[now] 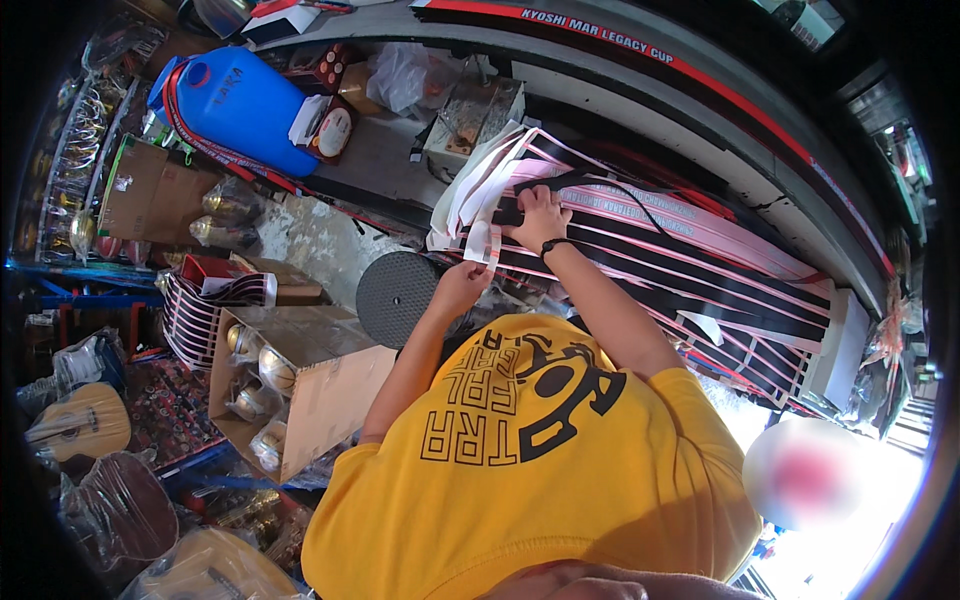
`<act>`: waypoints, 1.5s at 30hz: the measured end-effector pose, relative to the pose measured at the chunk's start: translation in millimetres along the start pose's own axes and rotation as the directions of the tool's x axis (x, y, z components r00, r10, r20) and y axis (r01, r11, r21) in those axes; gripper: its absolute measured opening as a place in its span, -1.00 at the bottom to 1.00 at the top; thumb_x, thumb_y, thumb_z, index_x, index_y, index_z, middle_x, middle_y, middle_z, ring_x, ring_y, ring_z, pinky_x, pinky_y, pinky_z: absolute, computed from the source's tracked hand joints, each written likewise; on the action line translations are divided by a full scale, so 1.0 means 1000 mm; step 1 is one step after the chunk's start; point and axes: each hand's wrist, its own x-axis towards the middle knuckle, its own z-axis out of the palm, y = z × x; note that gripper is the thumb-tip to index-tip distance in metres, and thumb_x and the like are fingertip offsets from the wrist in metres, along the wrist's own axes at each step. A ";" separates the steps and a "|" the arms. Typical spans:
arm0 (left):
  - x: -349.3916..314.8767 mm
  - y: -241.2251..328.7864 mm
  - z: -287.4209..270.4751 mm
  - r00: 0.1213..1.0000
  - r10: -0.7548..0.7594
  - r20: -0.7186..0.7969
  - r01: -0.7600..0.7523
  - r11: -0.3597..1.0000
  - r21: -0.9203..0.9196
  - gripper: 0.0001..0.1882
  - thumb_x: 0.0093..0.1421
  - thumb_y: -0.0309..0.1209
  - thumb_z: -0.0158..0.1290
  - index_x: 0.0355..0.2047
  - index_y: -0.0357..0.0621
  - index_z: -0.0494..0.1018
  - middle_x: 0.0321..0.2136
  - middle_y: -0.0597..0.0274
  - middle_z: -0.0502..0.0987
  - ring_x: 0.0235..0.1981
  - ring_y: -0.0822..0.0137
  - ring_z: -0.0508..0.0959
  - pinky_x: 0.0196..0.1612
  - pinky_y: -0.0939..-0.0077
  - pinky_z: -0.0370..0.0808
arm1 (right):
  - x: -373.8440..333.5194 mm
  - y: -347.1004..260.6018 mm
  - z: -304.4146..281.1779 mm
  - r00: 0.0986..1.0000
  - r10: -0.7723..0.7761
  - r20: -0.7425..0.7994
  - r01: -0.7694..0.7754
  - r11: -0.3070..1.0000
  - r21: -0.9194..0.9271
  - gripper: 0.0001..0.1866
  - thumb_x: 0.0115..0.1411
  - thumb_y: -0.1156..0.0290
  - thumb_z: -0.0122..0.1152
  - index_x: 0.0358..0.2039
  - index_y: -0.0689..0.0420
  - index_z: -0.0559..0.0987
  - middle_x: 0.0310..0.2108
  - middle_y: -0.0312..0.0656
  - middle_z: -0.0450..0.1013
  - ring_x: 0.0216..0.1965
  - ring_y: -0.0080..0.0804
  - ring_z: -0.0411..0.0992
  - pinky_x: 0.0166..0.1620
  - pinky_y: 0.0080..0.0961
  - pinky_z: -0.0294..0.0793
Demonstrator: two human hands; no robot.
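Observation:
Long printed ribbon strips (690, 270), black, pink and white, lie side by side across the bench in front of me. Their white ends curl up in a loose bundle on the left. My left hand (460, 289) is closed at the near left corner, its fingers pinching the edge of a pale strip (487, 245). My right hand (540, 219), with a dark band on the wrist, rests on the strips with its fingers spread. Its fingertips press on the black and pink surface near the curled ends.
A round dark stool top (398, 298) stands left of my left hand. Beyond are a grey metal box (474, 125) and a blue plastic jug (240, 110). An open cardboard box (330, 400) holds wrapped metallic pieces. Wrapped guitars (80, 425) lie at lower left.

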 end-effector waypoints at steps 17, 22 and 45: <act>-0.046 -0.030 -0.013 0.978 -0.175 -0.112 0.193 0.966 0.170 -0.63 0.21 -0.14 0.14 -0.29 -0.27 0.54 -0.45 -0.04 0.59 -0.38 0.04 0.60 -0.27 0.26 0.48 | -0.004 -0.009 0.015 0.997 -0.068 -0.044 0.060 0.984 -0.168 -0.45 -0.01 0.14 0.42 -0.01 -0.08 0.41 0.03 -0.20 0.24 0.19 -0.11 0.20 -0.07 0.16 0.31; -0.056 -0.034 -0.030 0.983 -0.165 -0.079 0.180 0.946 0.270 -0.64 0.21 -0.16 0.15 -0.29 -0.27 0.55 -0.48 0.03 0.59 -0.46 0.18 0.57 -0.33 0.33 0.45 | -0.004 -0.010 0.017 0.996 -0.074 -0.056 0.062 0.979 -0.192 -0.45 -0.02 0.11 0.42 -0.03 -0.09 0.42 0.02 -0.21 0.24 0.18 -0.12 0.20 -0.08 0.18 0.34; -0.098 0.028 -0.077 0.992 -0.077 0.096 0.103 0.945 -0.310 -0.75 0.25 -0.27 0.18 -0.32 -0.23 0.51 -0.44 0.41 0.50 -0.38 0.55 0.42 -0.25 0.63 0.35 | -0.011 -0.001 -0.003 0.988 -0.123 -0.098 0.132 0.987 0.095 -0.66 0.07 0.22 0.33 -0.15 -0.03 0.49 -0.03 -0.17 0.32 0.09 -0.10 0.29 0.01 0.13 0.33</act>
